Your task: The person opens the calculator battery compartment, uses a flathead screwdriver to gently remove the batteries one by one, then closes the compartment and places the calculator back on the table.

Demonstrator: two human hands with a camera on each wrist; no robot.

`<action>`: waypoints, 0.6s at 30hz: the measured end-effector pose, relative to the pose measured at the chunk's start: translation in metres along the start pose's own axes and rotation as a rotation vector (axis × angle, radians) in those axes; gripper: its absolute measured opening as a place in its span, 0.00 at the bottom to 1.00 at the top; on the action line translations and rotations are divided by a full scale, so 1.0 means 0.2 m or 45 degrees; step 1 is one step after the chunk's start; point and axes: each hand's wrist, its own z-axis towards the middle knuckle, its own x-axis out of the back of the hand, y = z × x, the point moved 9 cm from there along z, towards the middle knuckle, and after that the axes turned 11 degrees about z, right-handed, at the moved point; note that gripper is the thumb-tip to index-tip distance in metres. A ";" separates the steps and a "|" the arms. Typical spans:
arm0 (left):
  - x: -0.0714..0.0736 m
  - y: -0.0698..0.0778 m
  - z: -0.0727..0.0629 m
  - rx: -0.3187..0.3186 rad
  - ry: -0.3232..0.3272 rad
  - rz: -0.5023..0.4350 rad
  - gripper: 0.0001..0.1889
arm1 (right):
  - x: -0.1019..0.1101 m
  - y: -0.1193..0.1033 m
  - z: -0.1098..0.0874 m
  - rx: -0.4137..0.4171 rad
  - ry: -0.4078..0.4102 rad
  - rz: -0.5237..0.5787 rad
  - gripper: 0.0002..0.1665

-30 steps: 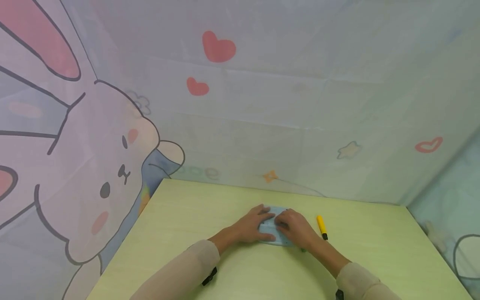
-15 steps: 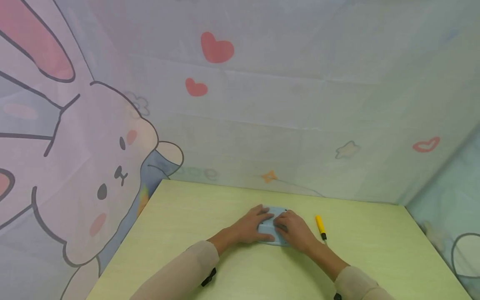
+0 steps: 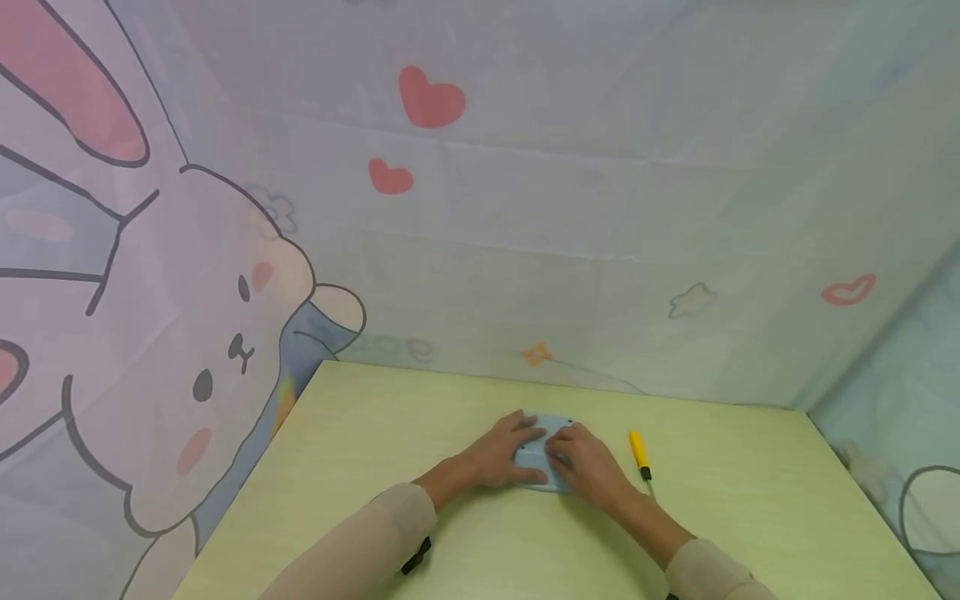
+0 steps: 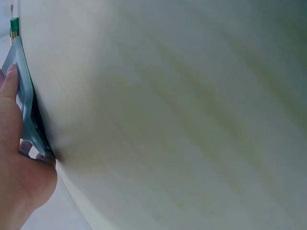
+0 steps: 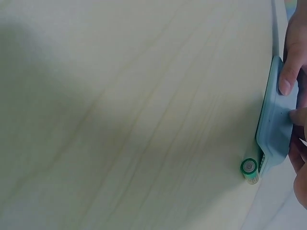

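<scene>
A light blue flat plastic case with small dark holes lies on the table between both hands. My left hand grips its left side, fingers spread over the far part and thumb along the near edge. My right hand is bent over the right half, with thumb and fingertips at the middle of the case. What those fingertips hold is hidden; I cannot tell whether they pinch something. In the right wrist view a thumb presses on the case's top face. A green-ended battery lies against the case's edge.
A screwdriver with a yellow and black handle lies right of my right hand, its shaft partly behind the forearm. The pale wooden table meets a printed cloth backdrop at its far edge.
My right forearm has shifted slightly, so the screwdriver's shaft now shows and a green bit beside the wrist is hidden. The head view has drifted a little. Both hands stay on the case.
</scene>
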 end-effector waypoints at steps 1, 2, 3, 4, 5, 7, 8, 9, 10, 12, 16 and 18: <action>0.00 0.00 0.00 -0.001 0.001 -0.002 0.43 | 0.00 0.00 0.00 0.004 0.006 -0.005 0.08; 0.00 0.00 0.00 0.000 -0.002 -0.003 0.43 | 0.00 -0.01 0.00 0.011 0.012 -0.013 0.08; 0.00 0.00 0.00 0.002 -0.005 -0.002 0.43 | 0.00 -0.01 0.00 0.012 0.012 -0.018 0.07; 0.00 0.00 0.00 0.002 -0.007 0.000 0.43 | 0.00 -0.01 0.00 0.016 0.010 -0.028 0.07; 0.00 0.00 0.00 0.006 -0.014 0.003 0.43 | 0.00 -0.01 0.00 0.019 0.005 -0.042 0.07; 0.00 0.00 0.00 0.006 -0.020 0.010 0.43 | -0.01 -0.02 0.00 0.024 -0.008 -0.066 0.07; 0.00 0.00 0.00 0.004 -0.025 0.012 0.43 | -0.01 -0.02 -0.01 0.030 -0.013 -0.081 0.07; 0.00 0.01 0.00 0.001 -0.026 0.015 0.43 | -0.01 -0.02 -0.01 0.034 -0.019 -0.092 0.07; 0.01 0.01 0.00 -0.003 -0.026 0.017 0.43 | -0.01 -0.03 -0.01 0.043 -0.020 -0.103 0.07; 0.01 0.01 0.00 -0.010 -0.031 0.025 0.43 | -0.02 -0.03 -0.01 0.058 -0.021 -0.115 0.09; 0.00 0.01 0.01 -0.013 -0.056 0.063 0.43 | -0.03 -0.03 -0.03 0.071 -0.023 -0.113 0.13; -0.01 0.01 0.01 -0.011 -0.067 0.087 0.43 | -0.04 -0.03 -0.03 0.066 -0.033 -0.105 0.16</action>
